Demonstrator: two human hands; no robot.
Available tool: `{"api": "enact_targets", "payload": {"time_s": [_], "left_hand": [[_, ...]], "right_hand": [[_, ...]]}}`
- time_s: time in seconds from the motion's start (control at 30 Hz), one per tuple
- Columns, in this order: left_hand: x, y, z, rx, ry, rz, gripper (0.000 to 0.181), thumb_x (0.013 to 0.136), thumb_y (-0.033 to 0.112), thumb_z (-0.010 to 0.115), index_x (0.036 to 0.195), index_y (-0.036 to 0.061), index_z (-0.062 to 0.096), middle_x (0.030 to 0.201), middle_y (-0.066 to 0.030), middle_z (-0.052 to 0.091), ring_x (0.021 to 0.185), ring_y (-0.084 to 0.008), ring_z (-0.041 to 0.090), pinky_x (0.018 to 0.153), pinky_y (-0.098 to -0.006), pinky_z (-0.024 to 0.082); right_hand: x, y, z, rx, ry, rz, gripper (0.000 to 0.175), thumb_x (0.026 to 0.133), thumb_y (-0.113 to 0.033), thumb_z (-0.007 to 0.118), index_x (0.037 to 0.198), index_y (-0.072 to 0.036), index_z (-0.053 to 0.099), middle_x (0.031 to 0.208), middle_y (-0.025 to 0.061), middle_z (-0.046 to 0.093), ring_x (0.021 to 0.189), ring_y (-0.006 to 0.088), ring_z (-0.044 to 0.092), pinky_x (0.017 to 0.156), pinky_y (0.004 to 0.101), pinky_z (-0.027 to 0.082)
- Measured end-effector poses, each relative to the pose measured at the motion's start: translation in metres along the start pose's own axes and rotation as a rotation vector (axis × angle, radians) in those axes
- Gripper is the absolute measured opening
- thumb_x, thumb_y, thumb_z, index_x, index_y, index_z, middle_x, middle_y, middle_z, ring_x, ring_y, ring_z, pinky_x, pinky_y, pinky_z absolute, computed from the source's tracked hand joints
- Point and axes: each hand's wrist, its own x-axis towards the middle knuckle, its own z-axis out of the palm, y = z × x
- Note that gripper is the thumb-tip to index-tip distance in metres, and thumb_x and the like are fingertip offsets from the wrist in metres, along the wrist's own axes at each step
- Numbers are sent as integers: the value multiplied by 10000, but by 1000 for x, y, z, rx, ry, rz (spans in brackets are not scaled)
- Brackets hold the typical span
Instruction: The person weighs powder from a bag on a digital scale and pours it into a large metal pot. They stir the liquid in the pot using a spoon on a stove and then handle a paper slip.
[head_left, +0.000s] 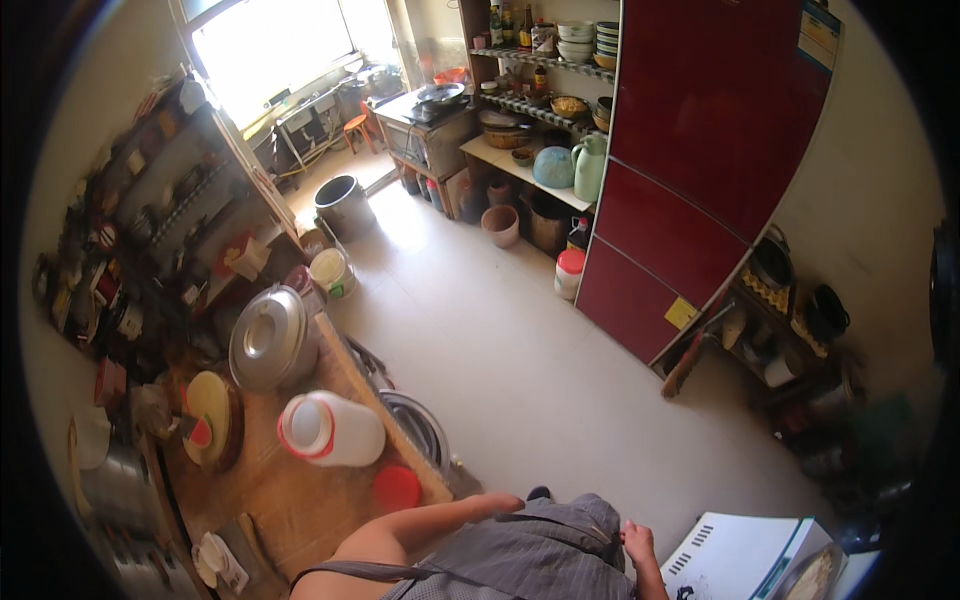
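Observation:
My left arm reaches across my front, and my left hand (507, 502) is at the edge of my grey striped apron (525, 551). Its fingers are hidden. By the apron's other side is my right hand (637, 540), fingers partly curled; whether it grips anything is unclear. To my left stands a wooden table (277, 487). On it, nearest my left arm, lies a round red lid (397, 487). An uncovered white plastic jar (352, 435) with a red rim stands behind the lid. A white appliance or box (739, 551) is beside my right hand.
A large lidded metal pot (274, 345) and a round chopping board (214, 420) occupy the table's far part. Across the pale floor (480, 330) stand a dark red refrigerator (675, 165), a metal bucket (345, 210) and shelves of bowls (576, 41). A broom (686, 367) leans at right.

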Motion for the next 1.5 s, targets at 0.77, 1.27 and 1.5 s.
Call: {"api": "enact_targets", "payload": {"time_s": [0.77,1.27,1.5], "left_hand": [[-6,106,-353,49,1013,-348,287,884,189,534,1029,-40,628,919,-216,685,810,-306,658,726,-487,494],[-180,135,-814,-258,1320,-465,359,883,229,521,1104,-6,679,940,-186,714,850,-285,690,806,-403,536],[-203,118,-944,-119,1271,-474,336,868,191,546,1109,0,681,943,-168,715,806,-238,693,757,-382,555]], "right_hand": [[575,-688,84,-192,-336,-854,301,962,-246,506,915,-12,690,712,146,675,613,251,681,642,383,545],[674,-1103,310,92,-287,-932,224,965,-197,573,1023,13,629,636,112,652,555,179,647,556,344,510],[784,-1299,396,312,-92,-876,526,962,-206,631,1425,-33,451,671,45,568,548,136,519,565,316,472]]}}
